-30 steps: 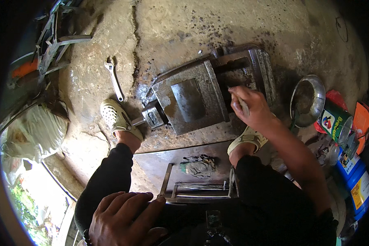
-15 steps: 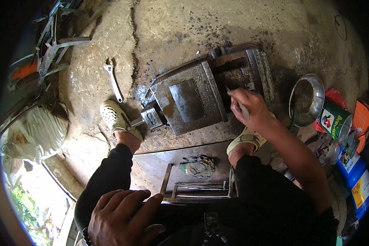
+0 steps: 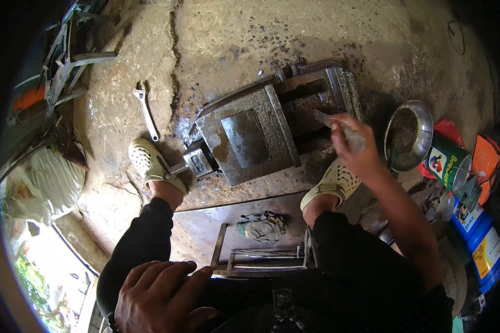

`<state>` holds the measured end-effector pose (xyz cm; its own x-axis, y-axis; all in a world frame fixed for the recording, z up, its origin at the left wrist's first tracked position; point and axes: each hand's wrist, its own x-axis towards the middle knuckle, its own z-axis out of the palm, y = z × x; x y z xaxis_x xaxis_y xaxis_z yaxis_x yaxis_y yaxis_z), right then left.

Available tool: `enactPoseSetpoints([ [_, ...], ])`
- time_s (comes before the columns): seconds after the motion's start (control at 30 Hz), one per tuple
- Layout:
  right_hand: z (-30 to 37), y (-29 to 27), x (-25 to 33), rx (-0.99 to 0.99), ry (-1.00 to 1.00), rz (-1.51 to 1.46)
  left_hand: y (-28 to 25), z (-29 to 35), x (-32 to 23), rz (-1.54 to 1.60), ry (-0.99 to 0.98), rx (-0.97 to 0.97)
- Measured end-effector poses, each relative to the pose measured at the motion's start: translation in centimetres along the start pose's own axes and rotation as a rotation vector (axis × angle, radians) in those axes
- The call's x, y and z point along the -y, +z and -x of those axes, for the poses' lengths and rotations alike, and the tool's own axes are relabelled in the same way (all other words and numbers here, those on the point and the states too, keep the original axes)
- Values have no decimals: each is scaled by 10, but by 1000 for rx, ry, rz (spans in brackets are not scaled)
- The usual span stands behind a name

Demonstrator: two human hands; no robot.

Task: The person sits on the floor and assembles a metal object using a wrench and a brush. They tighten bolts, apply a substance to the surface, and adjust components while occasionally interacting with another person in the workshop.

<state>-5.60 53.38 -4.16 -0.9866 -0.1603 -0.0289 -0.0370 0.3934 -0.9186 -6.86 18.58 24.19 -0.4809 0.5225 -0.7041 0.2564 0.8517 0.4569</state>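
Note:
A heavy, greasy metal vise lies on the floor between my feet, with a smooth dark rectangle on its flat top. My right hand is closed round the pale handle of a scraper, whose thin, narrow blade points left. The blade hangs over the vise's recessed right part; whether it touches the metal I cannot tell. Resting on my left thigh, my left hand holds nothing, its fingers stretched and slightly apart.
An adjustable wrench lies on the stained floor beyond my left foot. At right stand a metal bowl, a green can and a blue container. A crumpled rag lies near a low frame. White sacks are at left.
My right hand has moved right, away from the flat top of the vise, and the scraper has turned so its blade shows more. My left hand stays on the thigh.

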Motion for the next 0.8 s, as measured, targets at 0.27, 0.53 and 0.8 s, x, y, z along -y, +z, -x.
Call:
enactPoseSetpoints([
  [0.27, 17, -48, 33, 260, 6, 313, 1, 4, 4, -2, 2, -38],
  [0.53, -12, -82, 56, 651, 108, 490, 4, 4, 2, 12, -17, -9],
  [0.8, -92, -67, 34, 827, 64, 603, 1, -2, -3, 29, -6, -17],
])
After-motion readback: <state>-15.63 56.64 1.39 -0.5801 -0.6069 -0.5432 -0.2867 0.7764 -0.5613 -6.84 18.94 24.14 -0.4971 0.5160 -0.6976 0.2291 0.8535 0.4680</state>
